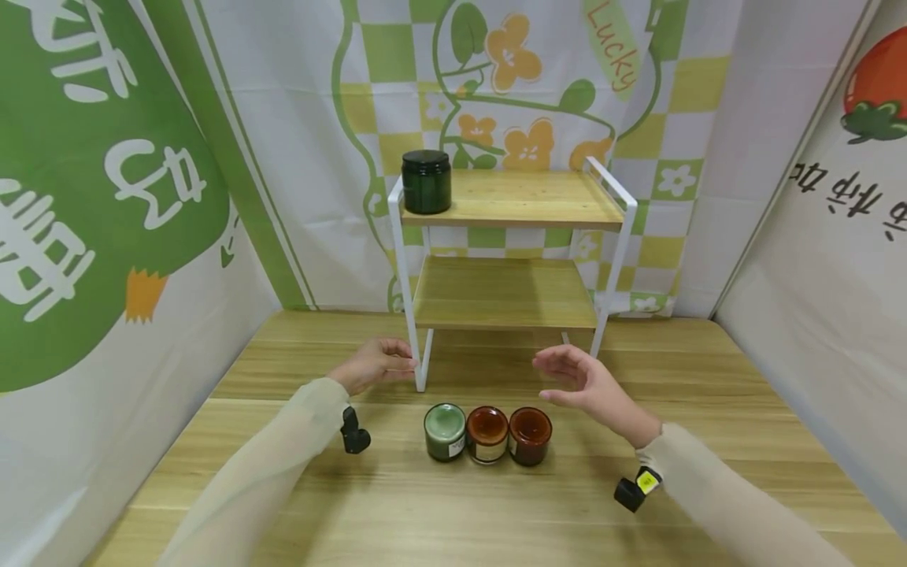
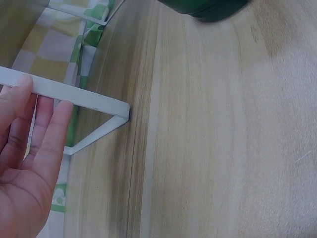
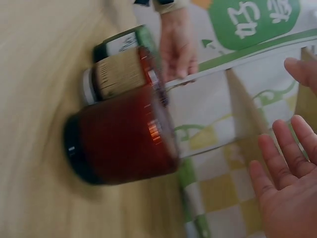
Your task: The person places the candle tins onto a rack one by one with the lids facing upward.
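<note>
My left hand (image 1: 375, 365) pinches the front left leg of a white-framed, two-tier wooden shelf (image 1: 506, 293) near its foot. In the left wrist view the thumb lies on one side of the white metal frame (image 2: 94, 98), the fingers on the other. Apart from the shelf's right side, my right hand (image 1: 584, 386) hovers with fingers spread and nothing in it. In front of the shelf three glass jars stand in a row: a green jar (image 1: 446, 432), an amber-brown jar (image 1: 487, 435) with a tan label, and a dark red jar (image 1: 530, 436), nearest the right hand.
A dark green lidded jar (image 1: 427, 183) stands at the left end of the shelf's top board. The shelf is on a wooden table (image 1: 468, 520), with a patterned cloth (image 1: 298, 157) hanging behind and printed cloths at both sides.
</note>
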`<action>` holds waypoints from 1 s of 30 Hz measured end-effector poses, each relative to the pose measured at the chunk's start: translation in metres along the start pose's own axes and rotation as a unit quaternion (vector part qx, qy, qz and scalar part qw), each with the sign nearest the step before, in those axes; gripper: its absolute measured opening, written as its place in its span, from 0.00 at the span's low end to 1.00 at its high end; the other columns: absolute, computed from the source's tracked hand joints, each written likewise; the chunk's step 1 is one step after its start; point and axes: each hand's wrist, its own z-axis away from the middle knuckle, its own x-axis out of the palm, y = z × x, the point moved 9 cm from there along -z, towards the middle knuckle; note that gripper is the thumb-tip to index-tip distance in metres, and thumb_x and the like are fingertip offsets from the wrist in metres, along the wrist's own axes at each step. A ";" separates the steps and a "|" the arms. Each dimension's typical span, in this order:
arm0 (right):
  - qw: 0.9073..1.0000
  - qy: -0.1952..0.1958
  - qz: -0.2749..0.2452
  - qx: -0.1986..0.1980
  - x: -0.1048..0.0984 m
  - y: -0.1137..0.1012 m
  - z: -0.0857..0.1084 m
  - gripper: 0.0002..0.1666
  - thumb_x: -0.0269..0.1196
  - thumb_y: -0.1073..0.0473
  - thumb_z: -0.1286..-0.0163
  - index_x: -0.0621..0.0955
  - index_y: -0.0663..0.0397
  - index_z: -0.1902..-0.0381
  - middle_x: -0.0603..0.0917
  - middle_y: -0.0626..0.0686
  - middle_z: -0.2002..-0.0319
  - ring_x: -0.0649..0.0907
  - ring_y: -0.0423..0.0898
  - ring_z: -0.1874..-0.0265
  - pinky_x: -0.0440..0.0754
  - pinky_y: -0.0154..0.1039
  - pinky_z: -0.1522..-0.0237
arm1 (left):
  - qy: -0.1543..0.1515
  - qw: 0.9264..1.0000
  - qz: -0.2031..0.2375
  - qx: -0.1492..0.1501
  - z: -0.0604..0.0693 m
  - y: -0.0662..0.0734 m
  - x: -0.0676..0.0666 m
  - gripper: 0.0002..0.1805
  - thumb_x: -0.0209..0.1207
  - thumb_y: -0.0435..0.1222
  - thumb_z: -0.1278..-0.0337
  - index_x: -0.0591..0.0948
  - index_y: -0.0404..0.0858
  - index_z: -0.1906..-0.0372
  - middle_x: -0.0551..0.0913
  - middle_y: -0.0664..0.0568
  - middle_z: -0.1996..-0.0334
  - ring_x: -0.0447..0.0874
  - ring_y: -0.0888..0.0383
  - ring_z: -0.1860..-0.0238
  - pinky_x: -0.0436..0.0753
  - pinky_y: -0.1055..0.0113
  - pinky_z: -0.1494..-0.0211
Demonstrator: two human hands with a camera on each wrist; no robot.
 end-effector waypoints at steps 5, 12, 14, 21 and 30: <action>1.000 -0.011 0.018 0.022 0.003 0.024 0.010 0.32 0.69 0.67 0.41 0.70 0.69 0.41 0.76 0.57 0.42 0.77 0.33 0.44 0.75 0.29 0.36 | -0.002 1.000 0.001 0.000 0.001 0.001 0.001 0.04 0.56 0.25 0.36 0.74 0.34 0.60 0.77 0.50 0.63 0.84 0.51 0.54 0.69 0.43 0.30; 0.996 -0.030 0.063 0.051 0.007 0.044 0.018 0.36 0.72 0.64 0.43 0.70 0.67 0.40 0.73 0.67 0.40 0.75 0.51 0.38 0.72 0.41 0.31 | 0.004 1.000 0.003 -0.005 0.001 0.001 0.000 0.03 0.57 0.25 0.37 0.76 0.31 0.60 0.77 0.49 0.63 0.84 0.51 0.54 0.76 0.49 0.34; 0.995 -0.037 0.069 0.056 0.008 0.048 0.019 0.37 0.72 0.64 0.44 0.69 0.68 0.40 0.72 0.69 0.40 0.73 0.60 0.38 0.70 0.49 0.30 | 0.002 1.000 0.004 -0.006 0.000 0.000 0.000 0.04 0.58 0.26 0.37 0.76 0.31 0.60 0.77 0.49 0.63 0.84 0.51 0.55 0.76 0.50 0.34; 0.992 -0.062 0.075 0.074 0.015 0.058 0.019 0.40 0.73 0.61 0.44 0.68 0.69 0.39 0.71 0.70 0.40 0.71 0.65 0.38 0.65 0.60 0.30 | -0.002 1.000 0.006 -0.005 0.000 0.000 0.000 0.04 0.58 0.26 0.37 0.76 0.32 0.60 0.77 0.50 0.63 0.84 0.51 0.54 0.75 0.49 0.34; 0.986 -0.099 0.090 0.096 0.025 0.072 0.021 0.42 0.74 0.59 0.45 0.67 0.67 0.37 0.73 0.65 0.40 0.71 0.63 0.39 0.67 0.63 0.33 | 0.008 1.000 0.006 -0.011 0.000 0.000 0.000 0.03 0.56 0.24 0.37 0.76 0.33 0.61 0.77 0.49 0.62 0.83 0.49 0.53 0.74 0.47 0.33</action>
